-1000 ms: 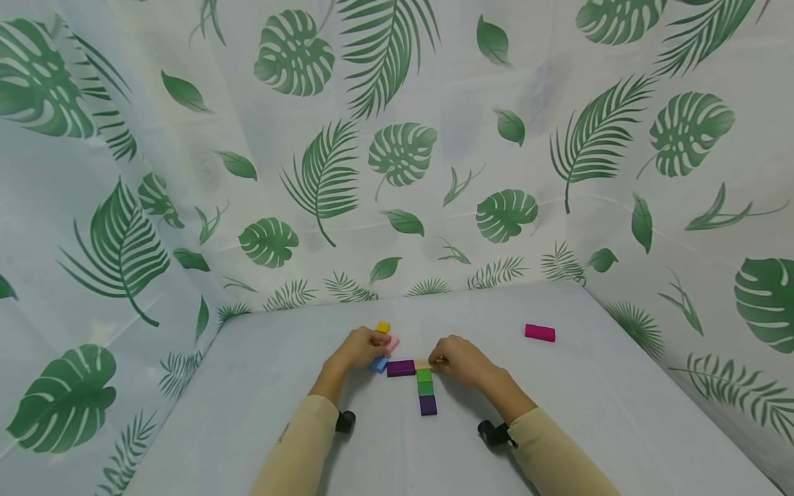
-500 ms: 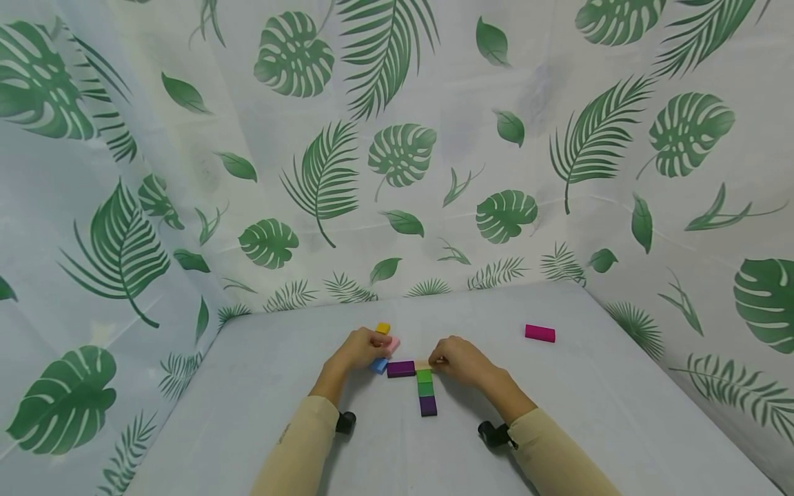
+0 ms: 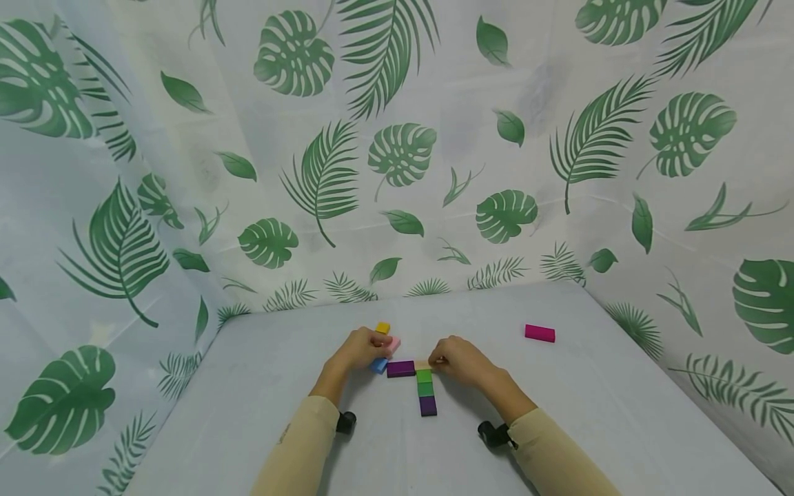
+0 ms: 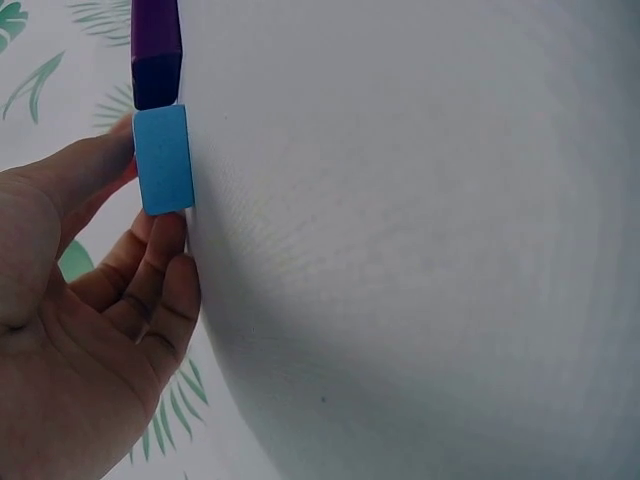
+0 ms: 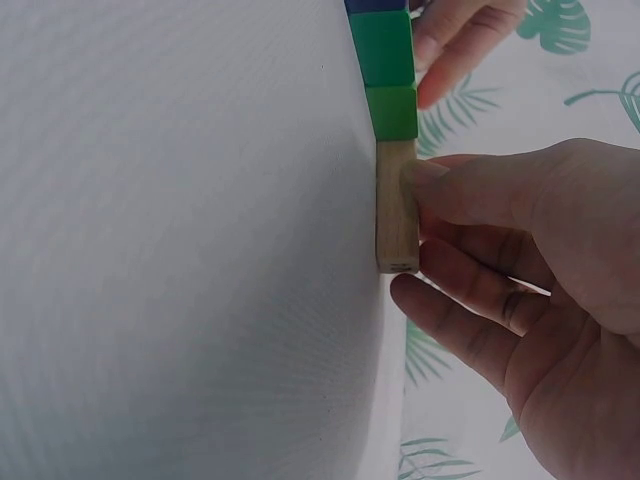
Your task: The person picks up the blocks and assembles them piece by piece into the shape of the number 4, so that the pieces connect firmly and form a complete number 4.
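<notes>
At far left, the table (image 3: 242,406) meets a leaf-printed sheet (image 3: 149,227), leaving a broad stretch of surface before the left sleeve (image 3: 300,441). The left hand (image 3: 362,347), fingers bent nearly together, pinches the pink block (image 3: 393,346); the yellow block (image 3: 383,328) lies just beyond and the blue block (image 3: 380,365) on the near side, hemming it in. Next comes the purple block (image 3: 400,369), end-on to the tan block (image 3: 421,364), with two green blocks (image 3: 424,383) and a dark violet block (image 3: 429,406) running nearer. The right hand (image 3: 462,359), narrowly parted, pinches the tan block's right end. Beyond open tabletop sits the magenta block (image 3: 540,333), well short of the right edge.
</notes>
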